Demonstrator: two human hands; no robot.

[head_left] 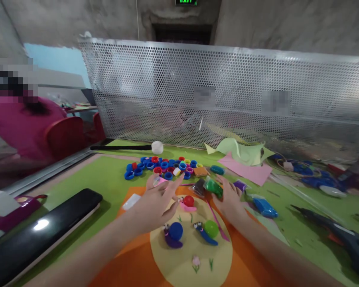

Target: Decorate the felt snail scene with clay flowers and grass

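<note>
My left hand (157, 201) hovers with fingers spread over the far edge of a yellow felt circle (191, 255), just left of a small snail with a red shell and pink body (188, 203). My right hand (229, 197) rests on the orange sheet (131, 263) with fingers curled around a green clay packet (214, 186). Two more clay snails sit on the circle: one with a blue shell and purple body (173, 234), one with a green shell and blue body (208, 231). A tiny pink flower (196, 261) lies nearer to me.
Several blue, red and yellow bottle caps (161, 166) lie beyond my hands. Clay packets (265, 207), pink and green paper (245, 159), a glue gun (344, 237) at right, a black case (38, 231) at left. A perforated metal screen (227, 95) stands behind. A person in pink (24, 123) sits far left.
</note>
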